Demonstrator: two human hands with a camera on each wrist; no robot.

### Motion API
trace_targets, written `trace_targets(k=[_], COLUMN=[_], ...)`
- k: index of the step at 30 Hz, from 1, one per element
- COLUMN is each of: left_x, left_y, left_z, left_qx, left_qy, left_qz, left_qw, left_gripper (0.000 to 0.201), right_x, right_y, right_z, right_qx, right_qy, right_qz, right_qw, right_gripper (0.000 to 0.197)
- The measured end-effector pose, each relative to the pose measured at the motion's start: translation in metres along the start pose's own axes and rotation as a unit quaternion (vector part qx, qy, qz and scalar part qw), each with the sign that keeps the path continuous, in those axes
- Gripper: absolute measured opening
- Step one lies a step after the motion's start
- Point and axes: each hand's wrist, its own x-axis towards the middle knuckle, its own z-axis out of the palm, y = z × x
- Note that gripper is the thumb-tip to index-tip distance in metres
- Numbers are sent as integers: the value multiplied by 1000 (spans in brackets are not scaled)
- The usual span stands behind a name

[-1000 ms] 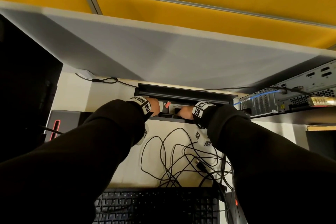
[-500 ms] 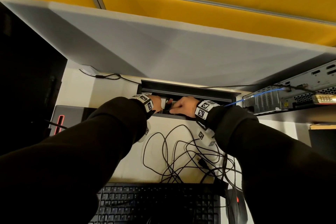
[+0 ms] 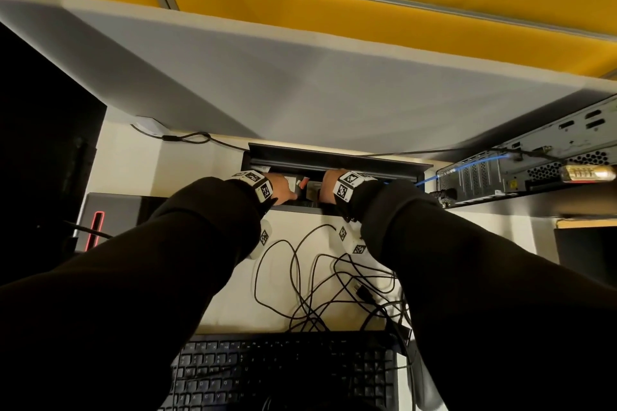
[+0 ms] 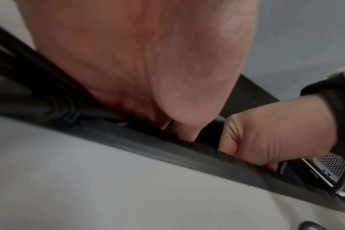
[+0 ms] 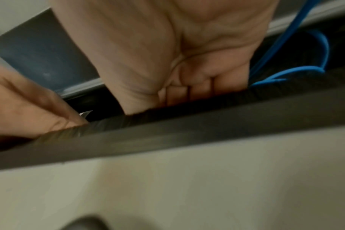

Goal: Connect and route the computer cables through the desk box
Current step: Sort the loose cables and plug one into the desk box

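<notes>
The black desk box (image 3: 337,157) is sunk into the desk under the monitor, its lid raised. Both hands reach into its slot. My left hand (image 3: 283,188) dips past the front rim (image 4: 167,155); its fingers are hidden inside. My right hand (image 3: 329,183) sits just to the right, and in the right wrist view its fingers (image 5: 189,91) curl against the palm behind the rim (image 5: 187,132); whether they hold anything is hidden. A blue cable (image 5: 297,73) loops inside the box at the right. Thick black cables (image 4: 29,77) enter it at the left.
A tangle of thin black cables (image 3: 334,280) lies on the desk between my arms, in front of a black keyboard (image 3: 283,374). A computer case (image 3: 534,163) lies at the right with the blue cable (image 3: 430,178) plugged in. The grey monitor back (image 3: 300,83) overhangs the box.
My right hand slid left towards the left hand half a second ago, then moved back right and deeper into the box. The left hand stays in the slot.
</notes>
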Motion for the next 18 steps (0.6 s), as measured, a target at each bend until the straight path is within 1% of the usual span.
trace_targets(k=[2,5,7,9,11,13,16,18], left_x=[-3,3,4,5,5,10,11,15], left_y=[3,-5,-9,-9,-5,-5,-5,-5], left_z=[-2,2,1,-1,-5,-3,-1,2], left_qx=[8,12,14,7,16,26,25,27], left_qy=[-16,-43,-51,-58,-60,-55,-52,-50], left_qz=[4,4,3,-2,5,10,4,6], left_qw=[1000,999,999,998,998,998,998,998], left_gripper=[50,48,46,41,38,34,29,30], right_x=[-2,-12,-10,-8,-7,-5,-3,-1], right_y=[7,14,17,15,9,0,-12,-14], right_z=[-3,-3,1,3,4,10,19,19], right_qx=[-11,-14,20,59,73,85,86,68], right_qy=[-6,-36,-62,-65,-53,-16,21,22], right_qz=[-20,-39,-34,-32,-46,-51,-91,-111], right_qw=[1000,998,997,996,995,995,992,991], right_gripper=[37,36,37,36,31,29,39,43])
